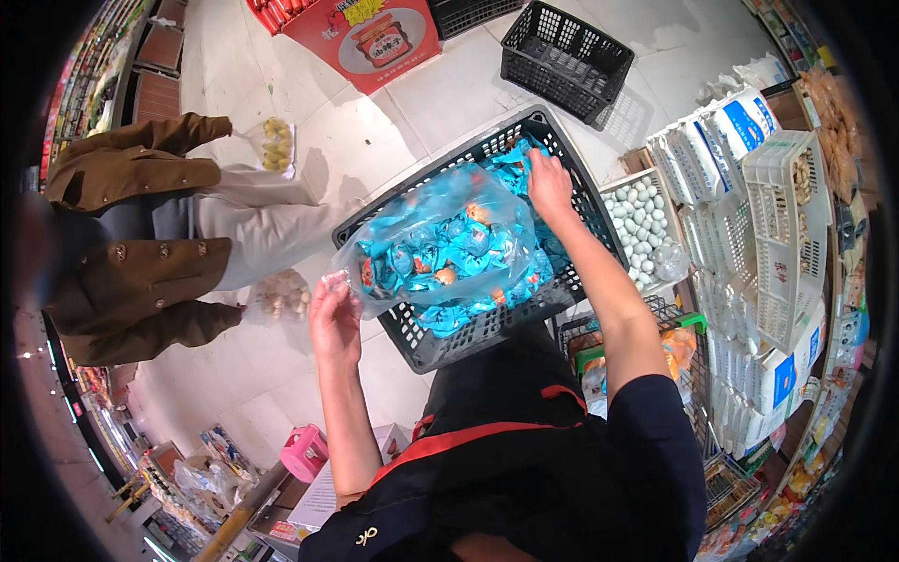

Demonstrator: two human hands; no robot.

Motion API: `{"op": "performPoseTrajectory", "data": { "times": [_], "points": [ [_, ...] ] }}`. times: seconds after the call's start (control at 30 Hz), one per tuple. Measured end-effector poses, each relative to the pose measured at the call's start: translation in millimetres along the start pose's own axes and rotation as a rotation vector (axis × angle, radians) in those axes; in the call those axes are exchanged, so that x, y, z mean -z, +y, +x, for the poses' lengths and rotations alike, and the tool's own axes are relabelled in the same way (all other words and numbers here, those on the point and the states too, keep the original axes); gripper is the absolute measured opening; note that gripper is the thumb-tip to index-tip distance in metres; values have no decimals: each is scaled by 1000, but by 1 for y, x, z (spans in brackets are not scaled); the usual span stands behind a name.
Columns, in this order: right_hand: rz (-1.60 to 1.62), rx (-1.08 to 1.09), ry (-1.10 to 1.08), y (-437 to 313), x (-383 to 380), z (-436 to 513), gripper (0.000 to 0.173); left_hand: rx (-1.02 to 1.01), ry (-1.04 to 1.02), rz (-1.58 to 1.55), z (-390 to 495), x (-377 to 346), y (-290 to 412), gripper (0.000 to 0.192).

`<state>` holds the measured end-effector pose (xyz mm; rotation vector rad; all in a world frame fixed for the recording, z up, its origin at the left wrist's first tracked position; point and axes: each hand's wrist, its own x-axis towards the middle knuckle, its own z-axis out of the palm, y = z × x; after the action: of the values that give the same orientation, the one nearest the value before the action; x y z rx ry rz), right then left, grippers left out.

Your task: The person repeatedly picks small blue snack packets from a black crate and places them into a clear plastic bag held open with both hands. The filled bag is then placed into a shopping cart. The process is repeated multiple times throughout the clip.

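Note:
A black plastic crate (487, 324) lies before me, filled with eggs partly wrapped in blue wrappers (449, 319). Over much of its contents spreads a clear plastic bag (442, 190), through which more blue wrappers and brown eggs show; which of them are inside the bag I cannot tell. My left hand (333, 312) pinches the bag's edge at the crate's left side. At the crate's upper right, my right hand (550, 179) has its fingers down among the blue wrappers. Its fingertips are partly hidden, and whether they grip anything is unclear.
A person in a brown coat (140, 274) stands at the left with bagged goods. An empty black crate (562, 63) is on the floor beyond. To the right are a box of pale eggs (640, 225), a shopping cart (650, 309) and stacked white packs (709, 154). A pink stool (305, 449) stands lower left.

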<state>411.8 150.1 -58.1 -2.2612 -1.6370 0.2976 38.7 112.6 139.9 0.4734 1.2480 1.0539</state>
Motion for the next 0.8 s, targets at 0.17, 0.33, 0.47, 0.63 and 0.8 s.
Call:
{"op": "performPoseTrajectory", "data": {
  "times": [0.17,0.33,0.47,0.63,0.8],
  "points": [
    [16,136,-90,-9,-6,27,32,17,-17,19,0,-6,0,23],
    [324,36,122,2,22,7,17,6,-21,41,-2,-9,4,23],
    [805,-283,36,12,62,-26,17,17,-24,27,-5,-13,2,21],
    [1131,-200,70,16,127,-46,12,27,-73,25,-5,-17,-3,22],
    [1602,-80,-141,-18,177,-73,13,32,-158,37,-2,-9,-6,32]
  ]
}}
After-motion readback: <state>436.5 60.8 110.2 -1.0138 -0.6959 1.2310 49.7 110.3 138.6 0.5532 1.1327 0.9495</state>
